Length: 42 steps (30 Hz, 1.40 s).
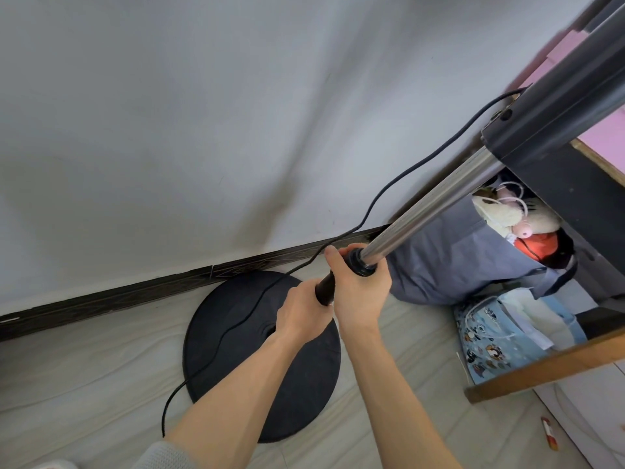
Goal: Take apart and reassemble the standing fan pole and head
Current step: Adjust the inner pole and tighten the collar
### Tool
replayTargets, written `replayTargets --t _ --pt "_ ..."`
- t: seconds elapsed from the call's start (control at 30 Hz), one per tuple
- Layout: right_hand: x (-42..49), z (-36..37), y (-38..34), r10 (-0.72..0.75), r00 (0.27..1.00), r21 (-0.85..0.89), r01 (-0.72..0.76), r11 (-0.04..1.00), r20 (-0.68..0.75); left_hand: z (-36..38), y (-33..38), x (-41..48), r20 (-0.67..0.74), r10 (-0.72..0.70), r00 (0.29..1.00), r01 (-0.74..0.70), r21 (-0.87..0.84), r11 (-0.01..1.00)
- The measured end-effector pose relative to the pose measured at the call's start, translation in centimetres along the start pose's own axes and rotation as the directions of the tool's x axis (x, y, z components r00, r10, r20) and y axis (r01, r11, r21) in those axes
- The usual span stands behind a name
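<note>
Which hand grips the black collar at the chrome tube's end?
The right hand, wrapped around the collar; the left hand holds the black tube lower down.

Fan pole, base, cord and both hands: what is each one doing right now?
Silver pole, sticks out of the black tube, slanting.
Black tube, gripped; lower end hidden by the left hand.
Collar, wrapped by the right hand.
Round base, flat on the floor.
Cord, loose, trailing across the base.
Left hand, grips the black tube.
Right hand, grips the collar.
</note>
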State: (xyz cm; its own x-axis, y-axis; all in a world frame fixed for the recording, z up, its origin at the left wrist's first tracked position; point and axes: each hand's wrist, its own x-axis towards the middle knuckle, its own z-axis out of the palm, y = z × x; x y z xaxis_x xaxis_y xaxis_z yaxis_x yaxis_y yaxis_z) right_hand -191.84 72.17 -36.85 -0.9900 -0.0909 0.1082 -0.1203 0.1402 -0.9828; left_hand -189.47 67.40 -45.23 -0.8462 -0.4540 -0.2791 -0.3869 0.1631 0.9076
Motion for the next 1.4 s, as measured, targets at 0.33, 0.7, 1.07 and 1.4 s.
replayTargets --t 0.33,0.7,1.07,1.4 --pt "1.8 -2.6 -1.2 0.006 0.941 -0.112 0.034 0.993 0.338 -0.1 0.2 0.0 -0.007 -0.002 1.000 0.002 0.065 0.998" --pt "3.1 -3.7 -1.7 0.080 0.814 -0.155 0.013 0.988 0.575 -0.1 0.0 -0.1 -0.045 0.015 0.999 -0.011 0.100 0.995" --pt "0.3 -0.9 -0.5 0.019 0.994 -0.086 -0.010 0.996 0.111 0.5 -0.2 -0.4 -0.089 0.019 0.996 -0.007 0.126 0.992" --pt "1.2 -1.6 -0.5 0.123 0.965 -0.125 -0.096 0.987 0.230 0.5 0.0 -0.3 -0.100 0.015 0.995 -0.001 0.138 0.990"
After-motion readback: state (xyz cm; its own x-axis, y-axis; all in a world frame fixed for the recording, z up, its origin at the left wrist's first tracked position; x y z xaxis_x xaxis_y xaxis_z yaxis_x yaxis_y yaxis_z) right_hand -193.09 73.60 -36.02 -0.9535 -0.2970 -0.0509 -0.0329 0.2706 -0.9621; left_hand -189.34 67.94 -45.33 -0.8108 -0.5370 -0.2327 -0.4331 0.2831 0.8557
